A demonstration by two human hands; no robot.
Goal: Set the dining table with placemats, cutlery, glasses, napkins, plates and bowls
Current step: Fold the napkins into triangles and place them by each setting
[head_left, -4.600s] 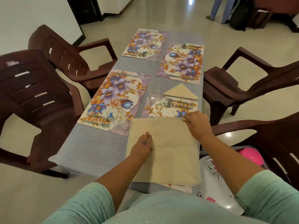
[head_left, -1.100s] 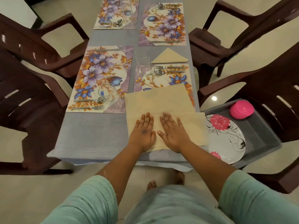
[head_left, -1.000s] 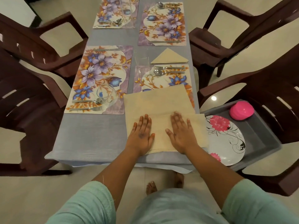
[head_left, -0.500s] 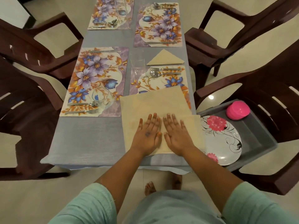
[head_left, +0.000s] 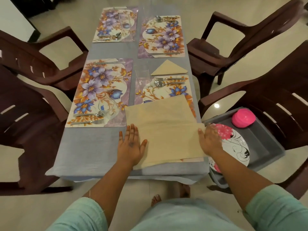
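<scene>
A beige cloth napkin (head_left: 166, 130), folded over once, lies on the near right of the grey table (head_left: 86, 152), covering part of a floral placemat (head_left: 166, 94). My left hand (head_left: 130, 144) presses flat on the napkin's left edge with fingers straight. My right hand (head_left: 210, 140) rests flat on its right edge, slightly blurred. A triangle-folded napkin (head_left: 169, 68) lies beyond that placemat, with a fork (head_left: 170, 78) and spoon (head_left: 166, 83) beside it. A clear glass (head_left: 141, 75) stands to their left.
Three more floral placemats (head_left: 100, 90) (head_left: 115, 24) (head_left: 161, 37) carry cutlery and glasses. A grey tray (head_left: 260, 144) on the right chair holds a flowered plate (head_left: 233, 144) and a pink bowl (head_left: 243, 118). Dark brown plastic chairs (head_left: 30, 67) surround the table.
My hands, side by side at the napkin's middle half a second ago, have slid apart to its left and right edges. The napkin was folded over earlier.
</scene>
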